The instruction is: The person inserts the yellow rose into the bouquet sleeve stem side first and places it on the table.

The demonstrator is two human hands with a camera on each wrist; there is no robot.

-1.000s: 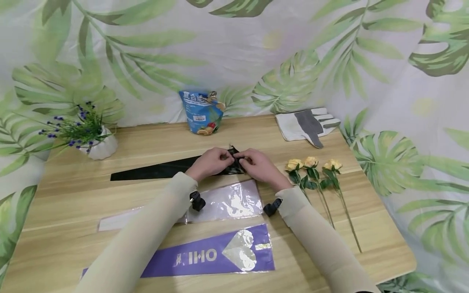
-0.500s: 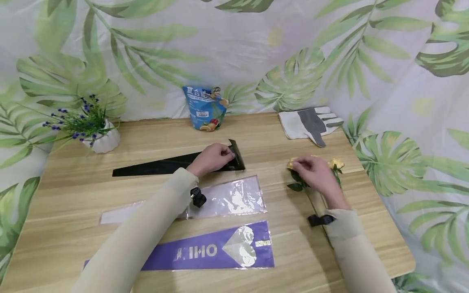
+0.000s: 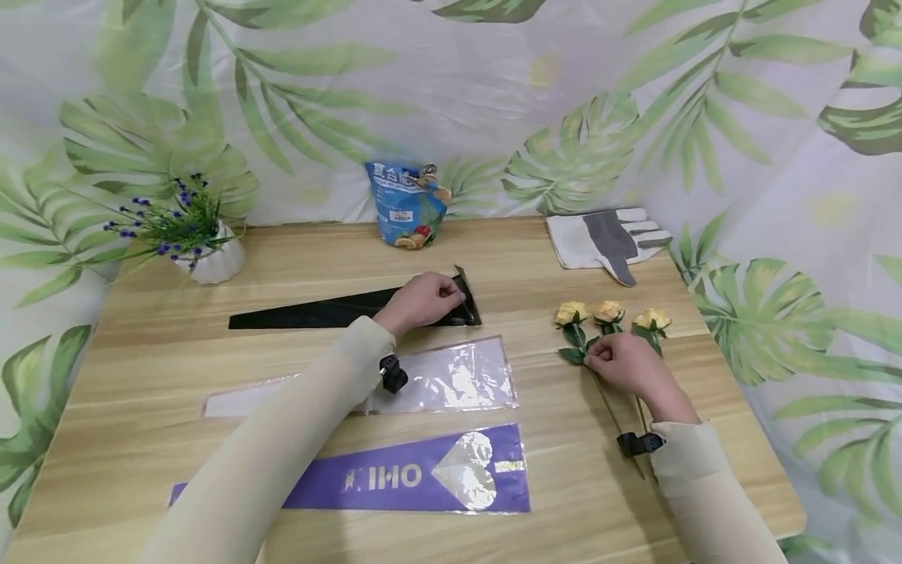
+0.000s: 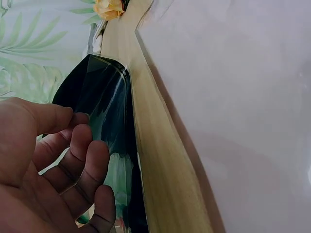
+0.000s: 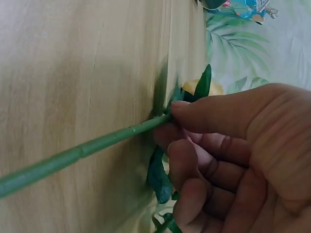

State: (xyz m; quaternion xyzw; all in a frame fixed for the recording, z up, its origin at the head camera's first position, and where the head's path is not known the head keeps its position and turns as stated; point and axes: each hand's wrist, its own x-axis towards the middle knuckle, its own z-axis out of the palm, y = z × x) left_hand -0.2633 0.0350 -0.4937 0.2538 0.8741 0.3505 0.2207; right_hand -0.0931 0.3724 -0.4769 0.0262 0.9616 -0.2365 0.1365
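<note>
Left: the left hand [image 3: 425, 300] holds a tapered, glossy black film sleeve [image 3: 317, 315] at its wide right end; its grip is narrow, thumb and forefinger pinching the film. A light, slightly raised hold should keep the film from creasing or flattening. Right: the right hand [image 3: 629, 366] pinches the green stem [image 3: 607, 406] of the leftmost yellow rose [image 3: 571, 313] just below its leaves, also with a narrow grip. Whether this rose rests on the wood-grained surface [image 3: 543, 446] or is slightly lifted cannot be told; a firm pinch should limit swinging of the long stem. Around, left to right: a purple-flowered plant in a fluted white pot [image 3: 218, 260]; a tapered purple sleeve [image 3: 395, 476], partly hidden by the left arm [image 3: 296, 427]; a transparent whitish sleeve [image 3: 440, 380]; an upright blue pouch [image 3: 405, 207]; a white-and-grey glove [image 3: 600, 239]; the middle yellow rose [image 3: 608, 312], whose leaves could snag beside the right hand; and the rightmost yellow rose [image 3: 653, 319].
</note>
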